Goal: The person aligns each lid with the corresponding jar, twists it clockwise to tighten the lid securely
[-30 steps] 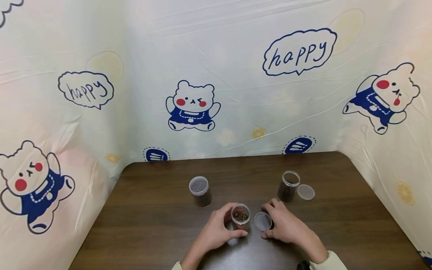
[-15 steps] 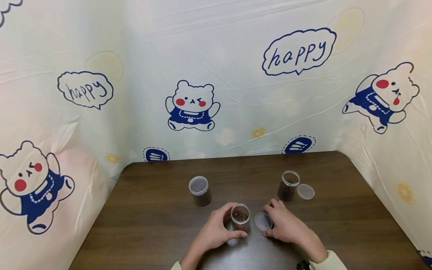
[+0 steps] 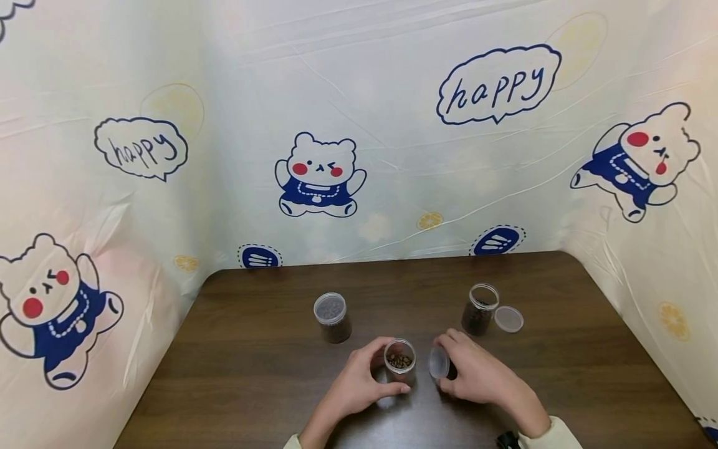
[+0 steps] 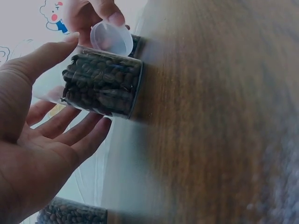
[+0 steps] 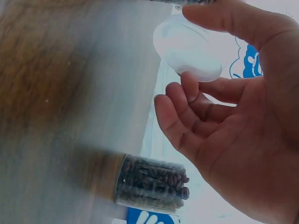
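Observation:
In the head view, my left hand [image 3: 359,380] grips an uncovered clear jar [image 3: 400,369] standing on the table, thumb on the near side and fingers on the far side. Coffee beans [image 4: 100,84] fill its lower part, seen through the wall in the left wrist view. To the right of this jar, my right hand [image 3: 482,374] pinches a round translucent lid [image 3: 439,362] by its edge between thumb and fingers. The lid [image 5: 187,49] is tilted up, apart from the jar's mouth. The right hand's other fingers curl loosely beneath it in the right wrist view.
A lidded jar [image 3: 333,321] with dark contents stands at the back left of the brown wooden table [image 3: 269,386]. At the back right is an uncovered jar [image 3: 478,317] of dark beans, with a loose lid [image 3: 508,318] beside it. A printed curtain [image 3: 387,125] surrounds the table.
The lid in my right hand has gone from lying nearly flat to tilted up, its face turned toward the left. My left hand and its jar have stayed put.

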A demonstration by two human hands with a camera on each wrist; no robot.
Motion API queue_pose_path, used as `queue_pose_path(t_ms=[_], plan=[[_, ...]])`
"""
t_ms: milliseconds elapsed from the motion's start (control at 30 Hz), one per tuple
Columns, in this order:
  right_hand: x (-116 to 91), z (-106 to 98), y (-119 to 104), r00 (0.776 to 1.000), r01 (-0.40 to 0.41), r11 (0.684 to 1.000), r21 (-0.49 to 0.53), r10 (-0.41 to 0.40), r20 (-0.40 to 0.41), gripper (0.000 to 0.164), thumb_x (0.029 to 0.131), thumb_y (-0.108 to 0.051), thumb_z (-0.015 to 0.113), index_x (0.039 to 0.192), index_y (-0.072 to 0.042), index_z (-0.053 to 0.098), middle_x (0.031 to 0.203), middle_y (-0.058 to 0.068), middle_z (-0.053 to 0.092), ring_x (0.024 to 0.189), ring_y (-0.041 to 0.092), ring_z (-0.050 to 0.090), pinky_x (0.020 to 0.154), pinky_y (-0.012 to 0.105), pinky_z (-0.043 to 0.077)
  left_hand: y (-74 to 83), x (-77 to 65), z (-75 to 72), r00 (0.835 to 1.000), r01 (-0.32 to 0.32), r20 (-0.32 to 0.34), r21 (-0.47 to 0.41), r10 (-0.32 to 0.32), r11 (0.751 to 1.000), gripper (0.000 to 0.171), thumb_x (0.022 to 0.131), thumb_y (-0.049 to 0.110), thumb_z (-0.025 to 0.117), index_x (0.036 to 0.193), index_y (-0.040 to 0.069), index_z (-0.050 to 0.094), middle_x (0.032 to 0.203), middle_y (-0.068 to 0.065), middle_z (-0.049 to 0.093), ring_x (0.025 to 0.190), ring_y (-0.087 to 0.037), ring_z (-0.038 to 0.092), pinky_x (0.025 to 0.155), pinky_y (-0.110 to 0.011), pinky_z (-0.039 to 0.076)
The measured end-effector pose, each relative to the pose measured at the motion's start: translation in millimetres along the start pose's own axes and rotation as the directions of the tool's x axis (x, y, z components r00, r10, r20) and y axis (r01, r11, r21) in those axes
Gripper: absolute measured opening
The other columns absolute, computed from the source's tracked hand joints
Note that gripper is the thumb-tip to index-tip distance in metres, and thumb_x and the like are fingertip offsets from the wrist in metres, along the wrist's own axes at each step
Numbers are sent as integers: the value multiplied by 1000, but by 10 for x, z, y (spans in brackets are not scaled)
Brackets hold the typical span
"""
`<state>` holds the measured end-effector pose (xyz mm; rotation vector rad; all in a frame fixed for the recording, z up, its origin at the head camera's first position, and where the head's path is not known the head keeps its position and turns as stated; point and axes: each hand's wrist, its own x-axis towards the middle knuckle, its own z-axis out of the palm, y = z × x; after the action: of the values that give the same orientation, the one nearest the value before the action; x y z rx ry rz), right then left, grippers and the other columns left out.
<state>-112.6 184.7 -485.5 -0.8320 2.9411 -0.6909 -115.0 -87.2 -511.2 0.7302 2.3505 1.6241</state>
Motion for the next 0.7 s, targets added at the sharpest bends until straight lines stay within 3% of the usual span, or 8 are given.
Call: queue_pose_path(t_ms=[400, 700], plan=[[31, 27, 30, 997, -28, 997, 70, 23, 80, 56, 79, -22, 88, 123, 3, 65, 108, 2, 61, 98, 15, 60, 87, 37, 57, -4, 18, 8, 1000, 10, 5, 1, -10, 1000, 68, 80, 25, 94, 138, 10, 61, 130, -5, 73, 119, -17, 73, 103, -25, 56], [38, 47, 56, 997, -36, 996, 84, 30, 75, 56, 79, -23, 89, 123, 2, 65, 108, 0, 61, 98, 13, 59, 86, 36, 56, -17, 22, 9, 1000, 22, 6, -12, -22, 1000, 66, 80, 26, 94, 137, 9, 63, 132, -4, 73, 120, -19, 72, 104, -29, 57]])
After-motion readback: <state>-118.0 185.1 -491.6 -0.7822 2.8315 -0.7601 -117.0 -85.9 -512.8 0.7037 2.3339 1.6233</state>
